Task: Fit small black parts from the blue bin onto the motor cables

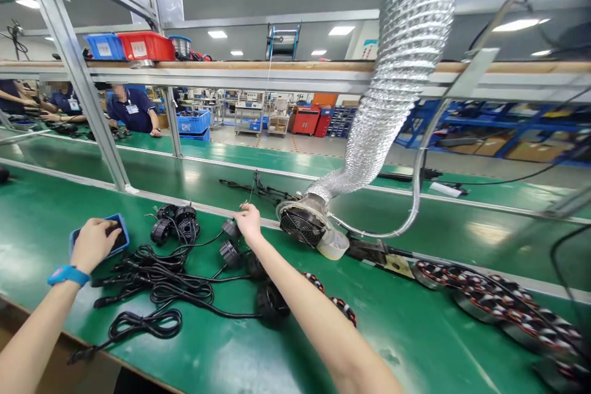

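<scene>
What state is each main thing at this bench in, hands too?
blue tray: upright, lidless
left hand: reaching into blue tray, grip unclear
right hand: curled beside black housing, grip unclear
black cables: looped, lying on bench
fan: grille facing worker, spinning unclear
silver duct: bent, leading to fan
wound coils: exposed, closely grouped

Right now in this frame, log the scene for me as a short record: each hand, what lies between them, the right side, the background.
Left hand: fingers in a small blue tray; grip unclear
Right hand: at a black round part; what the fingertips pinch is too small to tell
Between hands: bundled black cables on the green bench
Right side: row of wire-wound rings
Background: fan under a silver duct
</scene>
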A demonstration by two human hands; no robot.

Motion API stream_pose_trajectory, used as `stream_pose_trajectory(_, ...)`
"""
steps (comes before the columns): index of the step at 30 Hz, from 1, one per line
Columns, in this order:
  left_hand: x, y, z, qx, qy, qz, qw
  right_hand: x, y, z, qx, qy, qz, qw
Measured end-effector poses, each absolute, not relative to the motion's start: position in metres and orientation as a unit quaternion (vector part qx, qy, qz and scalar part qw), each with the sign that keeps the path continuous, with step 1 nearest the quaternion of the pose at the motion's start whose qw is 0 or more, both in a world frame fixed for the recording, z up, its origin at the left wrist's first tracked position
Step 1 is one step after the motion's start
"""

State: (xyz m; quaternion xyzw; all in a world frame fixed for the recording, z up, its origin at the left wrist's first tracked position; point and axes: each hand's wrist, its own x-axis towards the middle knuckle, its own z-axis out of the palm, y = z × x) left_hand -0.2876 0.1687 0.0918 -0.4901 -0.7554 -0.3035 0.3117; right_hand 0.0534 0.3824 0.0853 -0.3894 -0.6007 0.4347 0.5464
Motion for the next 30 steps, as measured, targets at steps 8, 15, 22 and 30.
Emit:
stream_pose_trajectory(8, -0.142, 0.214, 0.108, -0.579, -0.72, -0.382, 0.016, 0.043, 0.344, 0.082, -0.489, -0.558, 0.384, 0.55)
stream_pose_trajectory(15, -0.117, 0.282, 0.103, -0.51, -0.805, -0.287, 0.099, 0.006, 0.312, 0.089, -0.268, -0.702, 0.349, 0.56)
stream_pose_trajectory(22, -0.107, 0.261, 0.08, -0.528, -0.711, -0.465, 0.004, -0.016, 0.335, 0.087, -0.37, -0.658, 0.511, 0.411)
stream_pose_trajectory(30, -0.107, 0.266, 0.061, -0.546, -0.517, -0.649, -0.115, -0.021, 0.344, 0.089, -0.34, -0.639, 0.571, 0.388)
